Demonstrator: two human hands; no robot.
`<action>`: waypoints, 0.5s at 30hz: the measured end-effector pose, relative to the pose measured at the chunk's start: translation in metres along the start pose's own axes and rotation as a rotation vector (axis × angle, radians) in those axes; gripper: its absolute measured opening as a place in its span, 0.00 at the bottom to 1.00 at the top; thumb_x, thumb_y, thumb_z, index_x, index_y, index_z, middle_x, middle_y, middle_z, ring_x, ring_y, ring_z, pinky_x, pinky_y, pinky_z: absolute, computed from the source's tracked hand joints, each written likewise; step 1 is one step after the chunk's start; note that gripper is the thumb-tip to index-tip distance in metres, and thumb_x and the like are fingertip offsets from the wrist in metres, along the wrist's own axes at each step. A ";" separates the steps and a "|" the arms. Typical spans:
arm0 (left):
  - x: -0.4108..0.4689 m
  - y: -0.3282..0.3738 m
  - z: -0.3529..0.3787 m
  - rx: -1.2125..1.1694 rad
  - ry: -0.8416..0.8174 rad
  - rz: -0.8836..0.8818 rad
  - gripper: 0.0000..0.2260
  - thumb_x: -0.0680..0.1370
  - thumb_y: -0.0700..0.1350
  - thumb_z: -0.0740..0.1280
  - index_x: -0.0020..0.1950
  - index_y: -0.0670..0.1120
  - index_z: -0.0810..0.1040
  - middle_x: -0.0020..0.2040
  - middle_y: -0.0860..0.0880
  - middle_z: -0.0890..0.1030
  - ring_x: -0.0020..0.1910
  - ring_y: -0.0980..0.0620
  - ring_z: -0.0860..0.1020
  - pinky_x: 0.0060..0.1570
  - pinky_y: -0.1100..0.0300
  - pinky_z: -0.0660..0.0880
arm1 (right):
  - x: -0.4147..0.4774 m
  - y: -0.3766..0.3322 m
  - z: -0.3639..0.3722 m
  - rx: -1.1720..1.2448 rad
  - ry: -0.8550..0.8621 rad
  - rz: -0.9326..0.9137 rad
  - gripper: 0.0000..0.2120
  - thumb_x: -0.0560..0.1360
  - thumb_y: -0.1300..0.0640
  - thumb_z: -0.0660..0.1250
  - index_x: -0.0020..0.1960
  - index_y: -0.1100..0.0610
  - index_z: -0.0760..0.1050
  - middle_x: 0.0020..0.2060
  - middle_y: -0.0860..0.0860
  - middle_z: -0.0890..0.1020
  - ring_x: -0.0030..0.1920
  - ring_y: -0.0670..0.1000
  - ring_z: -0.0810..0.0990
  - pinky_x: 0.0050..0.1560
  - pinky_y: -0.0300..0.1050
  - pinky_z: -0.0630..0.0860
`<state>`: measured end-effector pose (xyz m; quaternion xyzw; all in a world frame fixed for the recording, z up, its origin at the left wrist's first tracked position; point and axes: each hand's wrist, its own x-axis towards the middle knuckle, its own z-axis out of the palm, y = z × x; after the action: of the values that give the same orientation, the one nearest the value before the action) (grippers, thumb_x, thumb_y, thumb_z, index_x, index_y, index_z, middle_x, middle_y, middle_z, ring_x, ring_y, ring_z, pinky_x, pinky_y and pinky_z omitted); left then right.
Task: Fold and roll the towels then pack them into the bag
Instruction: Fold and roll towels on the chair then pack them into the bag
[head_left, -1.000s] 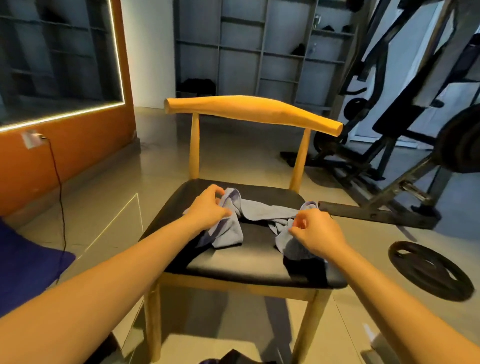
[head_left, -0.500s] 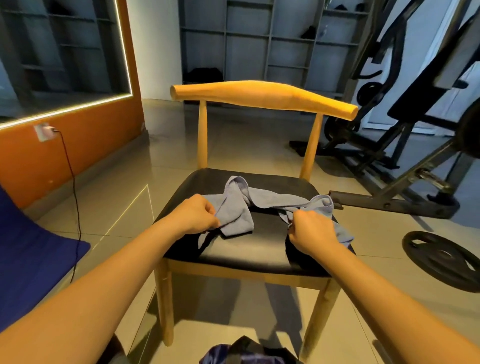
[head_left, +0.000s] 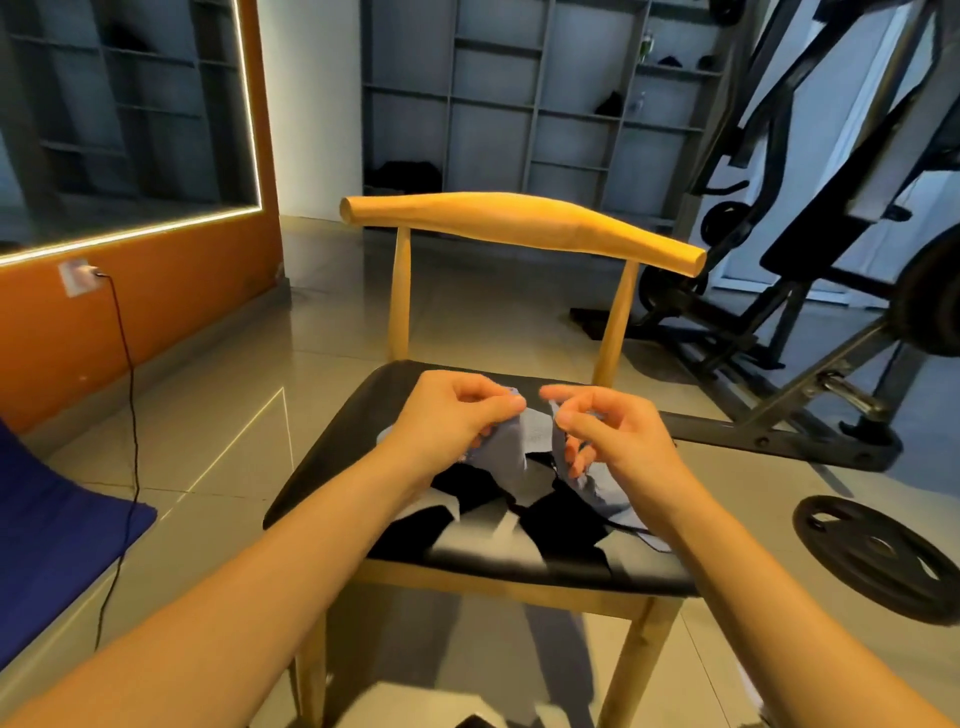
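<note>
Between the left hand (head_left: 452, 421) and the right hand (head_left: 618, 436), held close together, hangs a crumpled grey-blue cloth towel (head_left: 511, 449); each hand pinches a bunched part of it with curled fingers. Beneath both hands is a wooden chair's black padded seat (head_left: 332, 467), with a round black weight plate (head_left: 878, 556) well to their right.

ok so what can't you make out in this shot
- The towel: head view, the left hand and right hand grip its top, hiding any fold.
- The chair seat: head view, blur smears its middle below the towel.
- A dark shape at the bottom edge: cut off, maybe the bag, cannot tell.
- Things on the shelves: too small and dim.
</note>
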<state>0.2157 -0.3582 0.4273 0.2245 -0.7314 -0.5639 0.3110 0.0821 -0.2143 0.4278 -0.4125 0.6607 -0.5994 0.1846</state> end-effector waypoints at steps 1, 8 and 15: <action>-0.001 0.000 0.000 -0.005 -0.046 -0.034 0.04 0.78 0.43 0.73 0.46 0.45 0.87 0.34 0.48 0.82 0.33 0.56 0.76 0.35 0.64 0.76 | -0.001 0.002 0.001 0.002 -0.019 0.004 0.07 0.79 0.62 0.69 0.45 0.65 0.82 0.47 0.54 0.86 0.31 0.52 0.77 0.32 0.43 0.78; -0.001 -0.003 0.004 -0.088 -0.151 -0.170 0.07 0.81 0.43 0.69 0.50 0.51 0.87 0.41 0.45 0.81 0.39 0.54 0.76 0.47 0.59 0.77 | -0.003 0.020 -0.001 -0.001 -0.048 0.050 0.07 0.79 0.64 0.67 0.43 0.62 0.79 0.31 0.57 0.79 0.32 0.55 0.78 0.34 0.44 0.78; 0.003 -0.008 0.019 -0.069 -0.097 -0.144 0.04 0.79 0.39 0.72 0.50 0.41 0.86 0.37 0.43 0.81 0.34 0.54 0.76 0.36 0.66 0.76 | 0.000 0.029 -0.006 -0.062 -0.024 -0.031 0.06 0.78 0.67 0.68 0.48 0.57 0.78 0.33 0.52 0.81 0.30 0.50 0.80 0.32 0.44 0.78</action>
<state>0.2000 -0.3495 0.4167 0.2380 -0.7079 -0.6197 0.2412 0.0688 -0.2122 0.4015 -0.4355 0.6704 -0.5761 0.1704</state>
